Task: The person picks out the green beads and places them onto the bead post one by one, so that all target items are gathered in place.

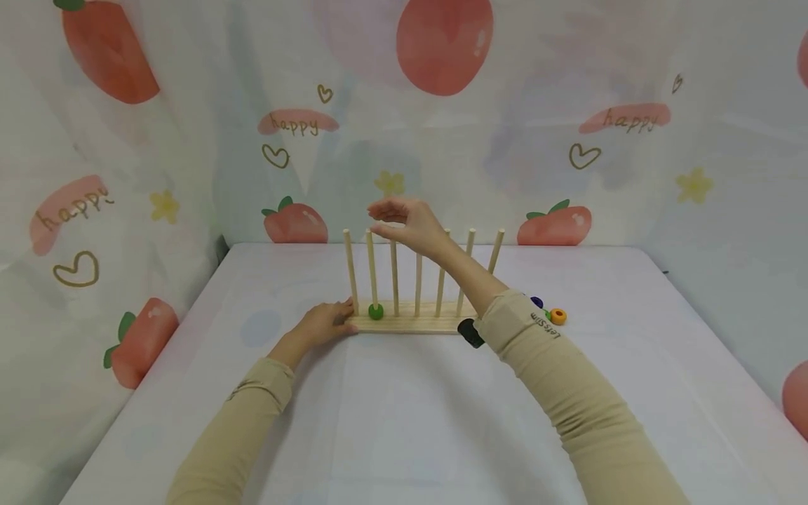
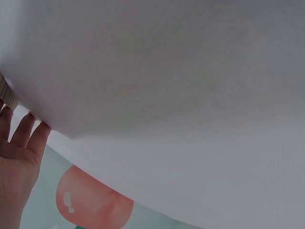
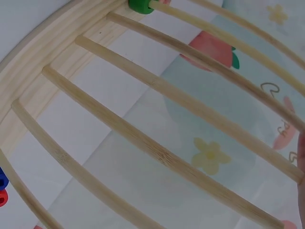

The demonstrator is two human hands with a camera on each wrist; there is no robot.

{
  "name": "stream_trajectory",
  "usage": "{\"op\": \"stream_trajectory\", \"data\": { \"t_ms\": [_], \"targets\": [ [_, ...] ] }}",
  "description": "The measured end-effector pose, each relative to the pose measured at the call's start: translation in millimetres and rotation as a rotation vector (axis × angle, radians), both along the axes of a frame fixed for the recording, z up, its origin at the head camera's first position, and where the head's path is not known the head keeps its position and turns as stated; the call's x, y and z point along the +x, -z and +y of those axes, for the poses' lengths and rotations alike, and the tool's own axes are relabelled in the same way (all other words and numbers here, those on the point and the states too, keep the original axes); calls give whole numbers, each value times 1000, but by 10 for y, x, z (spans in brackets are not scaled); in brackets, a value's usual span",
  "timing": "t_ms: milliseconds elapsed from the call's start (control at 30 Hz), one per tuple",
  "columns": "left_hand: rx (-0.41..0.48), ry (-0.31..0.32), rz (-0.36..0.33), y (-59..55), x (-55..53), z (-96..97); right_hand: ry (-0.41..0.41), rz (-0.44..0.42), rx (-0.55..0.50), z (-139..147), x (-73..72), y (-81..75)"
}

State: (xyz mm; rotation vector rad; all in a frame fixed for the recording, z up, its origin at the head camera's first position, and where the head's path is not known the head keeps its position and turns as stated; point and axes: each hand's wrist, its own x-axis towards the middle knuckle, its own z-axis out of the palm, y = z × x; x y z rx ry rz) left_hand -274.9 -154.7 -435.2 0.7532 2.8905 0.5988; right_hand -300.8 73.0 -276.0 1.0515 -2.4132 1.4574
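A wooden stand [image 1: 404,324] with a row of several upright pegs stands on the table. At its left end my left hand [image 1: 322,322] grips the base, thumb in front and fingers behind; in the left wrist view the fingers [image 2: 39,138] reach to the base's edge. A green bead [image 1: 376,312] sits at the foot of the second peg from the left. High by the tops of the left pegs is my right hand [image 1: 409,223], thumb and fingers apart with nothing seen between them. Only a sliver of that hand shows in the right wrist view.
Right of the stand, partly behind the right sleeve [image 1: 536,337], lie an orange bead [image 1: 558,316] and a blue bead [image 1: 536,302]. A red bead [image 3: 3,197] shows in the right wrist view. A black object [image 1: 470,333] sits against the sleeve. Printed cloth [image 1: 442,154] hangs behind.
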Motion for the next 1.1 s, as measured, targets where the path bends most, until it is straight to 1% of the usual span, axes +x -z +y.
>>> {"op": "stream_trajectory", "data": {
  "t_ms": [167, 233, 467, 700, 867, 1100],
  "targets": [
    [-7, -11, -16, 10, 8, -12, -15, 33, -13, 28, 51, 13],
    [-4, -6, -13, 11, 3, -12, -12, 40, -21, 54, 68, 18],
    [5, -10, -36, 20, -28, -7, 7, 53, -59, 177, 150, -16],
    [-23, -8, -24, 32, -42, 16, -10, 57, -97, 321, 193, 2],
    [-25, -10, -21, 25, -32, 28, 14, 64, -97, 464, 247, 26],
    [-22, -4, -5, -19, -14, 28, 30, 46, -111, 587, 270, 57]
  ]
}}
